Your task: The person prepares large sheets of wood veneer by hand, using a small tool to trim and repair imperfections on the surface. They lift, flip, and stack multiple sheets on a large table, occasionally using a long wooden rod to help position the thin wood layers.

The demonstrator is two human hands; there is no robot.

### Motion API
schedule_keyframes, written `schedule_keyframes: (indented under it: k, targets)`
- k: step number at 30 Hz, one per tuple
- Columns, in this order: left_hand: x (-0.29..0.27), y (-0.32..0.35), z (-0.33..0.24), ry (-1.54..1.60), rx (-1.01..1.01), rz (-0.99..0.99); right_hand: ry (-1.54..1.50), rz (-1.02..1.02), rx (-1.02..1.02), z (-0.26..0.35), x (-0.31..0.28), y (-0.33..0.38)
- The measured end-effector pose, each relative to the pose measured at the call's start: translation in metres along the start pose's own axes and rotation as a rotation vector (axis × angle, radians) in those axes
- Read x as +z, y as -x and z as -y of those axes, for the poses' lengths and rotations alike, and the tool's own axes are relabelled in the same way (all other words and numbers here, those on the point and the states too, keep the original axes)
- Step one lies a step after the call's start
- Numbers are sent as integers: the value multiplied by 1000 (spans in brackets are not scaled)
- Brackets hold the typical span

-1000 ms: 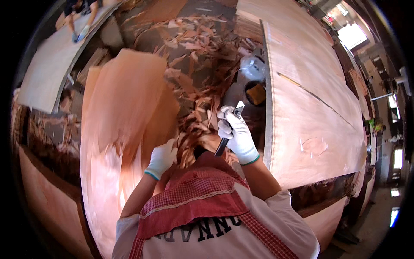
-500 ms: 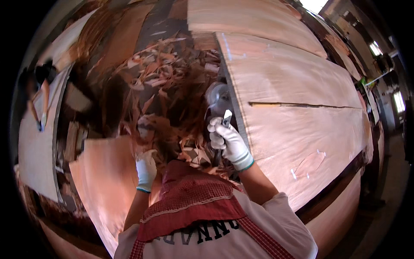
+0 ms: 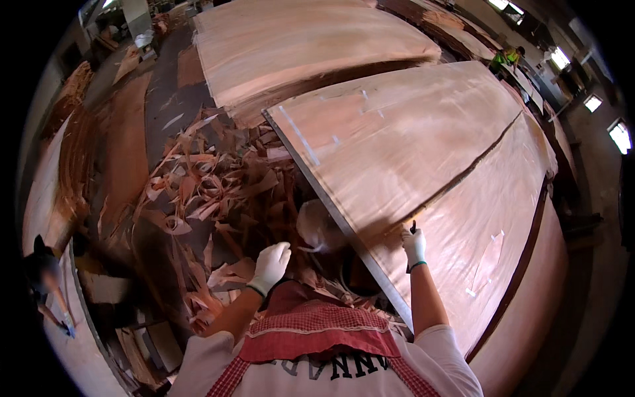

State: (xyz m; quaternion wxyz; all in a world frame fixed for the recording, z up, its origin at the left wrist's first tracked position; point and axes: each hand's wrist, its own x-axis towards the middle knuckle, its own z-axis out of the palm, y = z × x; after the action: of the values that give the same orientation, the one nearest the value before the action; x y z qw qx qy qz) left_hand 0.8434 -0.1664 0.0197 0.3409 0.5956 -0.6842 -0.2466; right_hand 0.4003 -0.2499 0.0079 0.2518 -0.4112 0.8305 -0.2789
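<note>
A long dark split [image 3: 456,182] runs across the top veneer sheet [image 3: 410,139]; it looks unmended, though several pale tape strips already lie on the sheet. At the split's near end, the right hand [image 3: 415,246] grips one small dark tool [image 3: 413,227]. The left hand [image 3: 272,263], fingers loosely curled, holds nothing, over scrap left of the sheet.

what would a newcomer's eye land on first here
First, the big veneer sheet filling the right half, with a long dark split running across it. The right hand, gloved, rests on the sheet by the near end of that split, holding a small dark tool. Left of the sheet, curled veneer scraps litter the floor, with the gloved left hand over them.
</note>
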Motion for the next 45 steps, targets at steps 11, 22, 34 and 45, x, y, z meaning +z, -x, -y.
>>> schedule_keyframes:
  k: [11, 22, 34, 45]
  targets:
    - [-91, -341, 137, -86, 34, -150, -296, -304, 97, 94, 35, -15]
    - [32, -527, 73, -258, 293, -52, -513, 30, 210, 183, 143, -16]
    - [185, -666, 2, -405, 409, 111, -500, 75, 375, 180, 139, -27]
    - [188, -756, 62, -337, 114, 102, -589, 182, 412, 197, 132, -33]
